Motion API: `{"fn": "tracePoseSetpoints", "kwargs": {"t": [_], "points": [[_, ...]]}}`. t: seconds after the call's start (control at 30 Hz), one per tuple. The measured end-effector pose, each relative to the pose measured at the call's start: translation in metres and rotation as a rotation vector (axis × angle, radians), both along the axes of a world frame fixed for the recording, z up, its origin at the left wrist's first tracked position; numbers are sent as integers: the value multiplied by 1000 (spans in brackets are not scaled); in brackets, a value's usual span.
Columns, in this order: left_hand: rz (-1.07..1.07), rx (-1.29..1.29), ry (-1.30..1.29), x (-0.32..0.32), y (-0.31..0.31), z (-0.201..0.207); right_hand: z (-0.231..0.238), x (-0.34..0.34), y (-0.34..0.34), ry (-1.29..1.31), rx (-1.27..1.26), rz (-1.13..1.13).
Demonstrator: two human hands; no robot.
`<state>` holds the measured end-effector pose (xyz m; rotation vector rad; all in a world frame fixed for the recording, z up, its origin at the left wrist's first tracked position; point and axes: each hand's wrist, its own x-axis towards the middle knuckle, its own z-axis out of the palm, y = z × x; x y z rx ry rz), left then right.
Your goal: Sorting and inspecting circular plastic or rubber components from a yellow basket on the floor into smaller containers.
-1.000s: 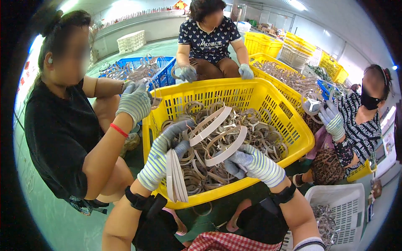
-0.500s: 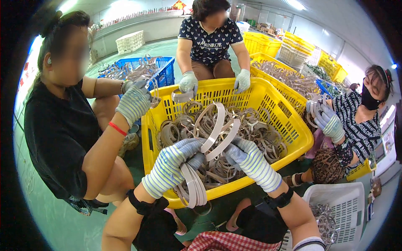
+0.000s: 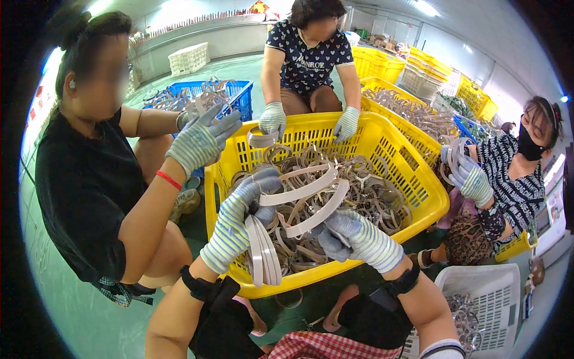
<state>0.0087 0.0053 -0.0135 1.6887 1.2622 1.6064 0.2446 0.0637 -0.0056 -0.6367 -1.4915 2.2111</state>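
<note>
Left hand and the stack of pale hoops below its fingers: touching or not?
Touching. The head view shows the stack of pale hoops hanging from the left hand, upper end against the glove, no gap showing.

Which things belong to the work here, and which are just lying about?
In the work:
- left hand, holding stacked pale bands
- right hand, beside a looped band
- yellow basket of bands beneath

Apparently just standing about:
- white crates, back left
- stacked yellow crates, back right

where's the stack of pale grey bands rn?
Head view, left of centre: the stack of pale grey bands hangs from the left hand, over the yellow crate's near rim.
</note>
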Motion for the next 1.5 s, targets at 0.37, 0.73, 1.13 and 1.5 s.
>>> {"fn": "tracePoseSetpoints", "kwargs": {"t": [0.37, 0.73, 1.13, 1.5], "points": [[-26, -1, 237, 4, -9, 18, 7, -13, -7, 177, -292, -71], [138, 188, 164, 9, -10, 20, -6, -10, 5, -74, 267, -308], [54, 13, 235, 12, -8, 19, -8, -8, 3, 21, 132, -287], [134, 83, 318, 16, -9, 18, -12, -10, 5, -87, 352, -370]]}}
